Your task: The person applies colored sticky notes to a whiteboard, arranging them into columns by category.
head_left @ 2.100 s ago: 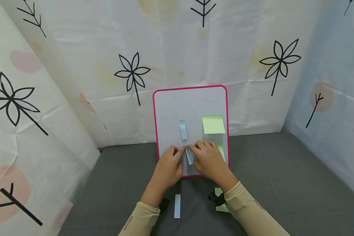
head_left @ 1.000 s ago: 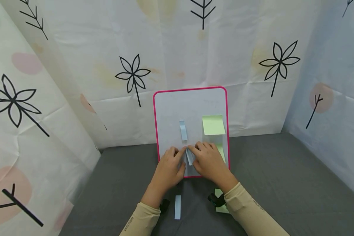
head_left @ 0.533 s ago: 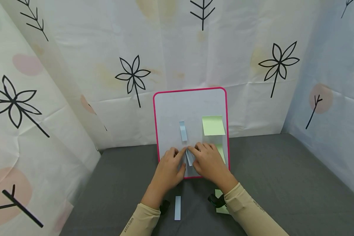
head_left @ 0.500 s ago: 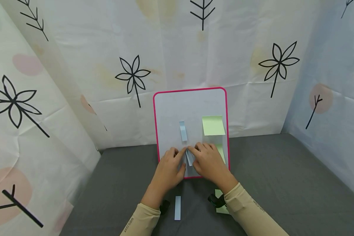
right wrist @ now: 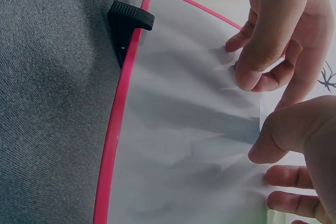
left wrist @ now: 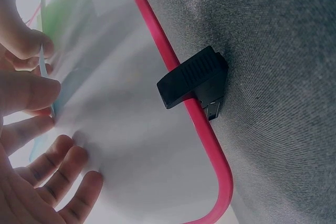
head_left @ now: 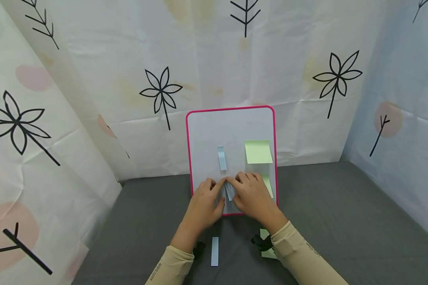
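Note:
A whiteboard (head_left: 232,126) with a pink rim stands upright on the grey cloth. Low on its face is a narrow light-blue sticky note (head_left: 229,193), tilted, with its lower end standing off the board. My left hand (head_left: 206,204) touches the top end of this note with an outstretched index fingertip. From the other side, the index finger of my right hand (head_left: 253,194) presses at the same spot. Both sets of remaining fingers are loosely bent near the board. The note shows edge-on beside the fingers in the left wrist view, and its top is hidden under the fingertips.
Above the hands, another blue strip (head_left: 222,158) sticks to the board. Right of it is a green sticky note (head_left: 258,152), over a partly covered green note (head_left: 267,184). A blue strip (head_left: 214,251) lies on the cloth. Black feet (left wrist: 194,77) hold the board's lower rim.
Both hands stay at the top of the blue sticky note, with only slight finger movement. The left thumb has moved a little to the right. The whole head view has shifted slightly.

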A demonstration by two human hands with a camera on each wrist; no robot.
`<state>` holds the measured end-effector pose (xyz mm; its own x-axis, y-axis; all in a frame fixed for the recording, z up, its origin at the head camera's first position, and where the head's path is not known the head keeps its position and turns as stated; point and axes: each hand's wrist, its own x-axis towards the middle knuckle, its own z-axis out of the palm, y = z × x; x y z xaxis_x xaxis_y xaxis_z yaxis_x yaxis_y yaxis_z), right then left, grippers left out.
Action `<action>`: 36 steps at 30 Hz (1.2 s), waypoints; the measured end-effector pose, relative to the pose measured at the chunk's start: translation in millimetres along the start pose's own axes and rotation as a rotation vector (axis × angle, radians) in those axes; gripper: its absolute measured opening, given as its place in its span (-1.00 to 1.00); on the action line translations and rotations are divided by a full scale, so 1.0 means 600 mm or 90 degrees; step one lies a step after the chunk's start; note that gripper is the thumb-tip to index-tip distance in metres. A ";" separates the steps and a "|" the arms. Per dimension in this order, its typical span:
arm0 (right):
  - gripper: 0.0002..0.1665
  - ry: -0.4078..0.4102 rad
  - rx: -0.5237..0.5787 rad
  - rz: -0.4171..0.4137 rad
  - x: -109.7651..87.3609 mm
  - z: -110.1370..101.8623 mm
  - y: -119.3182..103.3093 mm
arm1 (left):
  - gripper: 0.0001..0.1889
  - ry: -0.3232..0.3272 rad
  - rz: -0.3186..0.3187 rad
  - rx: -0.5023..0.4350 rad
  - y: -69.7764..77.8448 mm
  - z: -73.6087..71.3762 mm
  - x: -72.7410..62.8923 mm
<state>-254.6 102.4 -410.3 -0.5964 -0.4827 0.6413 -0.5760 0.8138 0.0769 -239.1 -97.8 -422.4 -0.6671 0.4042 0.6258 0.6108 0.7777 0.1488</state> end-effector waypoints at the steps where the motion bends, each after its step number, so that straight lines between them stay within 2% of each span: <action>1: -0.47 -0.004 -0.001 0.003 0.000 0.000 0.001 | -0.44 -0.002 -0.001 0.000 0.000 0.000 0.000; 23: -0.48 0.005 0.033 0.017 -0.002 -0.006 0.013 | -0.44 -0.014 -0.004 0.000 -0.002 0.002 -0.001; 36: -0.51 0.016 0.043 0.007 0.000 -0.007 0.011 | -0.34 -0.017 -0.001 0.002 0.000 0.006 -0.001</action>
<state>-256.3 109.2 -406.4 -0.5886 -0.4651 0.6612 -0.6063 0.7950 0.0195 -240.4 -96.2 -425.7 -0.6794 0.4160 0.6045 0.6083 0.7800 0.1468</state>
